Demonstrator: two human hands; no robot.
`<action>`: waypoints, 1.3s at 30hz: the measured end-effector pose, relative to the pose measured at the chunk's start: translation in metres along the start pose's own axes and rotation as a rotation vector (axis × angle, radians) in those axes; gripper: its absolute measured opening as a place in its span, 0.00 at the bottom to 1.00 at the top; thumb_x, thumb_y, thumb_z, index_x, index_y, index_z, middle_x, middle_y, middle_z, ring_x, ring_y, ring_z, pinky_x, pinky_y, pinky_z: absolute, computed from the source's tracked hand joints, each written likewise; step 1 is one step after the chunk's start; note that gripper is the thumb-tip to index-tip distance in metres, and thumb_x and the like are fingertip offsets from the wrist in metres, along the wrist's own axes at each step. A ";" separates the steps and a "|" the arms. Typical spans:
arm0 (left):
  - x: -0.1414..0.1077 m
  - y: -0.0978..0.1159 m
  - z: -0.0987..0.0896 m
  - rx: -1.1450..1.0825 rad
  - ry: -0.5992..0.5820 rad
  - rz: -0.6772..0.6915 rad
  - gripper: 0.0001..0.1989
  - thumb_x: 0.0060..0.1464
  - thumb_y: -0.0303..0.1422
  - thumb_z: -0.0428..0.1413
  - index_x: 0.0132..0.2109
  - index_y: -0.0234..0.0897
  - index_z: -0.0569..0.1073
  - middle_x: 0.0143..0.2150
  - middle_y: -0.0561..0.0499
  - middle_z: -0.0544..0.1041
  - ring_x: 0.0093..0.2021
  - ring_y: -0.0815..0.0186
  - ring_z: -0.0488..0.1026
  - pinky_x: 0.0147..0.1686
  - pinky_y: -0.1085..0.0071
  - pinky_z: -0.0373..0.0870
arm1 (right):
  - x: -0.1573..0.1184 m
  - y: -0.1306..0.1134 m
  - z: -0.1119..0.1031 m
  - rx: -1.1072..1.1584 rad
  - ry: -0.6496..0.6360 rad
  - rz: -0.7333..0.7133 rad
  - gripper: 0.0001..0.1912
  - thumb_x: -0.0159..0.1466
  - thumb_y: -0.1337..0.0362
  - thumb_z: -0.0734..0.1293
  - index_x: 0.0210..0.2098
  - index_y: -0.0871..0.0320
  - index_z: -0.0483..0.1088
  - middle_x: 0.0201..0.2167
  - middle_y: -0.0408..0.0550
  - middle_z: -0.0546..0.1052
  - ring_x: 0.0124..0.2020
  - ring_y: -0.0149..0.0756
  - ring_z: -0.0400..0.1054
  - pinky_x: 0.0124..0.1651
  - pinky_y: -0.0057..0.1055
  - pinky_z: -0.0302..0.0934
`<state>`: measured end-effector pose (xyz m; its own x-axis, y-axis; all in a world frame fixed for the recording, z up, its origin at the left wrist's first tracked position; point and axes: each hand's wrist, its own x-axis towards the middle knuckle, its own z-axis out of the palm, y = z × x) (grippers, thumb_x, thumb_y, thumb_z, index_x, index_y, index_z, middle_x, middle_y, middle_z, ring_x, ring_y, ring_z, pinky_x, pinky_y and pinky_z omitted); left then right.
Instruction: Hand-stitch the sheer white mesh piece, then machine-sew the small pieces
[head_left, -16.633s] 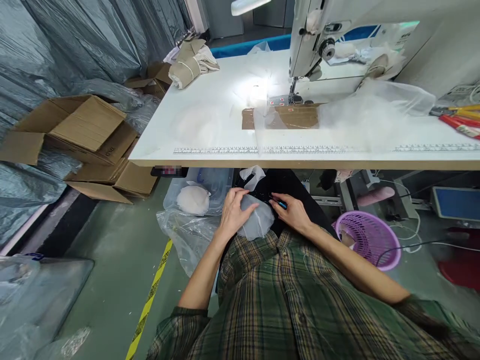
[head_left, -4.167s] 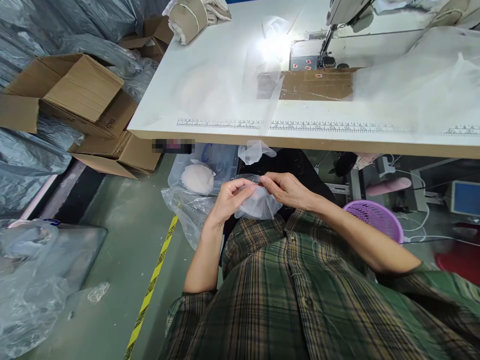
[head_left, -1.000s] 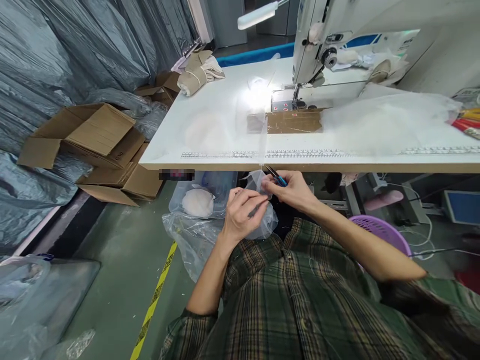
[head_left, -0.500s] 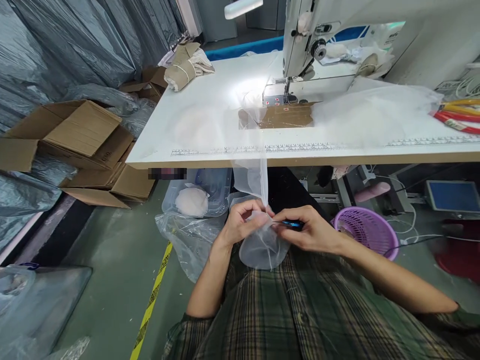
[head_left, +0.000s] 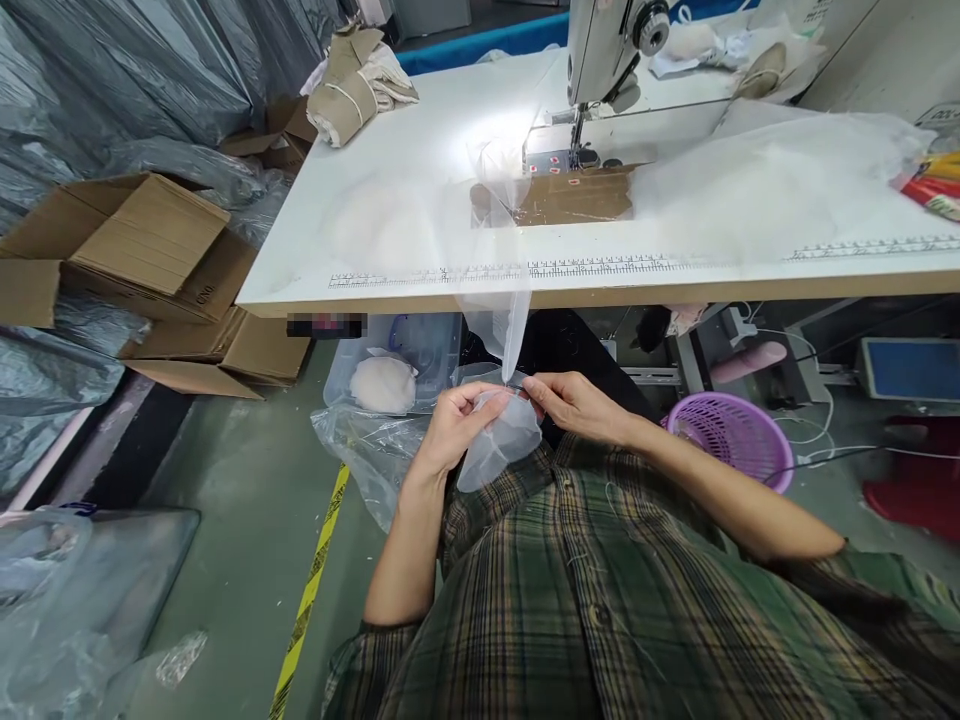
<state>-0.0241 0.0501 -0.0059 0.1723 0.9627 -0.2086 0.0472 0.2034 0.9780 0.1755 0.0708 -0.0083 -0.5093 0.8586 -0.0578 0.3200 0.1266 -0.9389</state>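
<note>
Between the thumb and fingers of my left hand (head_left: 463, 422), a sheer white fabric piece (head_left: 495, 445) is pinched, its lower part hanging over the shirt front. My right hand (head_left: 574, 403) is closed close beside it, at the fabric's upper edge. From its fingertips a thin dark tool tip (head_left: 516, 387) points toward the left hand; the tool's body is hidden in the fingers, so its kind is unclear. A sheer white strip (head_left: 495, 290) runs from the sewing machine (head_left: 600, 70) over the table edge down to the hands.
The white table (head_left: 300, 245) carries a printed ruler, brown cardboard (head_left: 574, 195), sheer fabric (head_left: 757, 200) and a tied cloth bundle (head_left: 349, 105). Below stand a clear plastic bin (head_left: 442, 350) with a white pad (head_left: 382, 383) and a purple basket (head_left: 739, 435). Cardboard boxes (head_left: 150, 240) lie left.
Both hands have shifted slightly up in the view, the fabric moving left with them. The blue-black tool body seen in my right hand is now hidden, with only a dark tip showing.
</note>
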 end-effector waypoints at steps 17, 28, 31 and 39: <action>0.000 0.003 0.003 -0.042 0.008 -0.043 0.14 0.49 0.42 0.64 0.30 0.34 0.75 0.23 0.56 0.69 0.22 0.75 0.60 0.22 0.78 0.55 | 0.005 0.000 0.016 -0.134 0.112 -0.039 0.26 0.71 0.45 0.54 0.25 0.56 0.61 0.19 0.38 0.59 0.22 0.28 0.51 0.28 0.30 0.45; -0.025 0.001 -0.019 -0.012 -0.332 -0.206 0.18 0.51 0.40 0.65 0.45 0.33 0.76 0.29 0.50 0.78 0.23 0.72 0.71 0.24 0.77 0.67 | -0.037 0.013 0.011 0.354 -0.209 0.124 0.22 0.62 0.46 0.68 0.28 0.59 0.67 0.23 0.38 0.65 0.24 0.26 0.55 0.27 0.26 0.50; -0.022 0.000 -0.035 0.050 -0.373 -0.218 0.18 0.50 0.40 0.66 0.44 0.33 0.75 0.29 0.50 0.78 0.22 0.72 0.71 0.24 0.76 0.67 | -0.037 0.021 0.008 0.360 -0.154 0.161 0.22 0.61 0.46 0.68 0.26 0.59 0.67 0.21 0.39 0.65 0.23 0.26 0.55 0.26 0.26 0.50; 0.032 -0.022 -0.033 0.609 0.159 0.181 0.13 0.55 0.36 0.60 0.47 0.36 0.76 0.43 0.45 0.78 0.44 0.59 0.76 0.48 0.61 0.73 | 0.005 0.054 0.011 0.059 0.219 0.150 0.18 0.63 0.50 0.64 0.27 0.58 0.67 0.22 0.42 0.70 0.24 0.30 0.60 0.29 0.29 0.55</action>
<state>-0.0522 0.0825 -0.0340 0.0845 0.9964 0.0085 0.5880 -0.0567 0.8069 0.1819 0.0764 -0.0634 -0.2727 0.9534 -0.1290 0.3280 -0.0339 -0.9441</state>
